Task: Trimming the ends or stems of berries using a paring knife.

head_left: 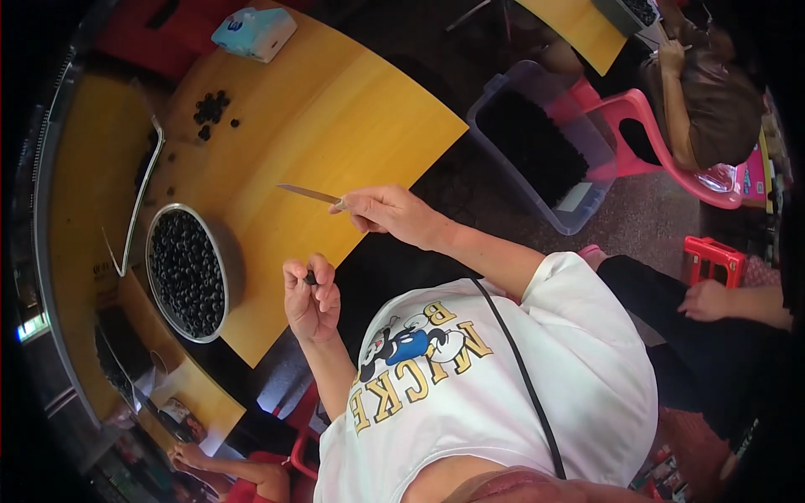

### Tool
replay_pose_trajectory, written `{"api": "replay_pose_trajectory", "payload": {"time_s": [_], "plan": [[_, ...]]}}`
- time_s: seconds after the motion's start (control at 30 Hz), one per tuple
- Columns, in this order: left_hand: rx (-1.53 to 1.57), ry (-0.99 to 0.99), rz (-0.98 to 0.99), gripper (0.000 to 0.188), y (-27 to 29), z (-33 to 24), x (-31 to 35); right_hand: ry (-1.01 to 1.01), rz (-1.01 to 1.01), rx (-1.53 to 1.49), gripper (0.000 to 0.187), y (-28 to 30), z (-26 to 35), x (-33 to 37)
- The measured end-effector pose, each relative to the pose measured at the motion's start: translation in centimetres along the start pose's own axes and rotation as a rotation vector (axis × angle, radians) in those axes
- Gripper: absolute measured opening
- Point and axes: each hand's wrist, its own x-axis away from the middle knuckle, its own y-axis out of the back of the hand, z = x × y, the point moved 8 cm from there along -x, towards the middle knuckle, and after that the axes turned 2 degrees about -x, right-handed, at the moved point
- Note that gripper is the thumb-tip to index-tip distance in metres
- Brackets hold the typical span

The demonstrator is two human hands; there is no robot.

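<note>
Pinching a small dark piece (310,278) between thumb and fingers, the left hand (310,303) hovers at the near edge of the yellow wooden table (352,109), palm turned up. The right hand (387,215), apart from it and farther along that edge toward the right corner, is closed on a knife (307,194), whose thin blade points left over the surface. Just beyond the left hand, near the table's near left corner, stands a round metal bowl (189,272) heaped with dark, rounded pieces like the one in the fingers. Farther in, well apart from the near edge, a loose cluster of dark pieces (210,109) lies on the wood, with a few strays around it. Toward the far end, close to the right edge, rests a light-blue and white soft pack (255,33). Off the table, beside its right corner, a clear plastic tub (537,142) holds a dark mass. Past the tub is a pink chair (641,105), where a co-worker in a brown top (725,117) sits.
</note>
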Motion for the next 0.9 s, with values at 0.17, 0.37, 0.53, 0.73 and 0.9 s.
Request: {"api": "replay_pose_trajectory", "payload": {"time_s": [0.17,0.37,0.53,0.73,0.9], "plan": [[-0.040,-0.069,-0.045,0.013,0.4,-0.6,0.0,-0.209,0.069,-0.421,0.035,-1.1,-1.9,-0.7],[-0.123,0.001,-0.178,0.021,0.8,-0.3,0.3,-0.254,0.003,-0.456,0.040,-0.2,-1.7,-0.1],[-0.022,-0.050,-0.210,0.018,0.9,-1.6,1.0,-0.315,-0.036,-0.524,0.043,0.1,-2.5,0.3],[0.010,-0.068,-0.185,0.018,0.4,-1.9,1.3,-0.491,-0.015,-0.772,0.041,-0.8,-3.4,1.6],[-0.042,0.143,-0.287,0.022,2.8,0.9,1.5,-0.564,0.080,-0.817,0.031,-3.3,-3.0,3.3]]}}
